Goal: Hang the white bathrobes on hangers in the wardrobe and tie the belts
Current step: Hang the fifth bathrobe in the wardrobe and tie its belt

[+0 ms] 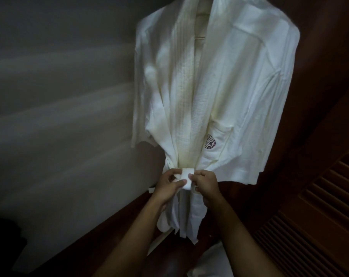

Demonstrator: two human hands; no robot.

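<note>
2 hands (168,183) (206,183), fingers pinching flat belt knot (186,177) (waffle-weave) on white bathrobe (239,86).

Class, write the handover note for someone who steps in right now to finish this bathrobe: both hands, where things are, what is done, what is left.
Left hand: pinches the belt knot from its left side.
Right hand: grips the same knot from the right.
Bathrobe: already hanging in front of you, front closed, logo on its chest pocket. The hanger is mostly hidden under the collar.
Done: robe hung, belt wrapped at the waist, knot formed.
Left: snug and straighten the knot, let the belt ends hang. More white fabric lies at the bottom edge, possibly another robe.
</note>
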